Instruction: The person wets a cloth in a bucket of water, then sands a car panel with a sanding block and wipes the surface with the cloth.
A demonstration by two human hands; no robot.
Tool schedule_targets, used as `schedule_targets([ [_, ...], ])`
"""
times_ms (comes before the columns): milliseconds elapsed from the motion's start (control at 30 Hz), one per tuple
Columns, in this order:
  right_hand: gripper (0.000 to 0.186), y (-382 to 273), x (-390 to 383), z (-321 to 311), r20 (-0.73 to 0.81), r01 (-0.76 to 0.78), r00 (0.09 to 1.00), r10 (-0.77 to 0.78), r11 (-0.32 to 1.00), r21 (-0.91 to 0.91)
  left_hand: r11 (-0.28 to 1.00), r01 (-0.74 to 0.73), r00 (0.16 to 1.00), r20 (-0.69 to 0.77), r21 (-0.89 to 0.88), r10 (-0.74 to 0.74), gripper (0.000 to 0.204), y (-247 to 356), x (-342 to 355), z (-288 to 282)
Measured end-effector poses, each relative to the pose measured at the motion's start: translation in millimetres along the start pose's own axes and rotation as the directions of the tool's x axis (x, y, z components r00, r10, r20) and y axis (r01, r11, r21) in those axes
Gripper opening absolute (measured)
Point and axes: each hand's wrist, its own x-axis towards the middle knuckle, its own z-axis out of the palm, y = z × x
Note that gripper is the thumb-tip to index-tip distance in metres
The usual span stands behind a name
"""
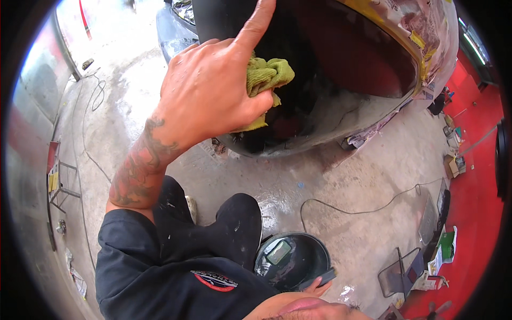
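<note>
Upper centre, the left hand (210, 90) clasped a yellow-green cloth (269, 74), index finger outstretched. Lower centre, the right hand (318, 288) gripped a grey block (324, 277) by the bucket (308, 260).

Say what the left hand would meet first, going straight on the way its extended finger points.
Probably the glossy black panel: the left hand points its finger up across it, toward the picture's top edge. Depth is unclear; the finger may already touch it.
</note>
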Motion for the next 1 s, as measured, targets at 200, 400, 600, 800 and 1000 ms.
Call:
schedule_targets([
  [200, 0.058, -75.2, 89.4, 26.9, -0.189, 0.099, 0.982, -0.015, 0.889, 0.446, 0.993, -0.063, 0.990, 0.133, 0.103, 0.049, 0.109, 1.8, -1.1, 4.9],
  [400, 0.053, -183.4, 125.0, 47.4, -0.030, 0.187, 0.964, -0.263, 0.595, 0.781, 0.954, -0.224, 0.974, 0.080, 0.201, 0.211, 0.107, 8.1, -13.5, 27.3],
  [600, 0.057, -289.1, 146.3, 61.5, 0.072, 0.256, 0.865, -0.496, 0.560, 0.788, 0.922, -0.314, 0.950, 0.080, 0.228, 0.303, 0.099, 9.0, -30.4, 42.9],
  [800, 0.054, -390.4, 170.5, 73.8, -0.220, 0.926, 0.289, -0.932, 0.214, 0.311, 0.912, -0.409, 0.912, -0.019, -0.034, 0.409, 0.074, -33.6, -81.3, 49.3],
  [1000, 0.054, -441.7, 183.3, 91.3, -0.225, 0.964, -0.238, -0.945, -0.202, -0.174, 0.833, -0.473, 0.852, 0.094, -0.287, 0.516, 0.049, -104.9, -156.3, 94.6],
])
